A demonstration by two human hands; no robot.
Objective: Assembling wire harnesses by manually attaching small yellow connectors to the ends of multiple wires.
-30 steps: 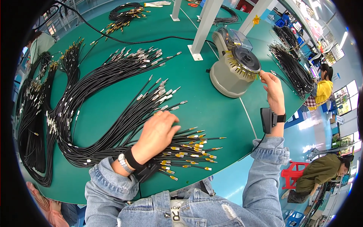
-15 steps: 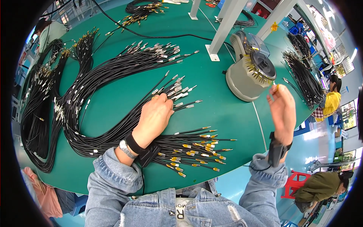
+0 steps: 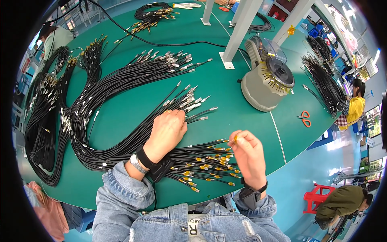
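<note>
My left hand (image 3: 167,128) lies palm down, fingers curled on the black cables (image 3: 133,135) just behind their silvery connector ends (image 3: 193,101). What its fingertips grip is hidden beneath the hand. Raised over the table to the right, my right hand (image 3: 249,155) is closed in a pinch on a small amber piece of tape (image 3: 236,138). Just left of and below that hand fan out cables with yellow tape on their ends (image 3: 205,166). Farther off stands a beige round tape dispenser (image 3: 264,88) with yellow strips around its rim.
Orange-handled scissors (image 3: 305,118) lie right of the dispenser. More cable bundles lie at the left (image 3: 42,117), at the back (image 3: 155,16) and at the far right (image 3: 324,84). Grey metal posts (image 3: 238,34) rise from the green table (image 3: 225,117). A red stool (image 3: 318,197) stands on the floor.
My right hand has moved from beside the dispenser's rim toward me and left, carrying the amber tape piece. The scissors have come into sight. My left hand has barely shifted.
</note>
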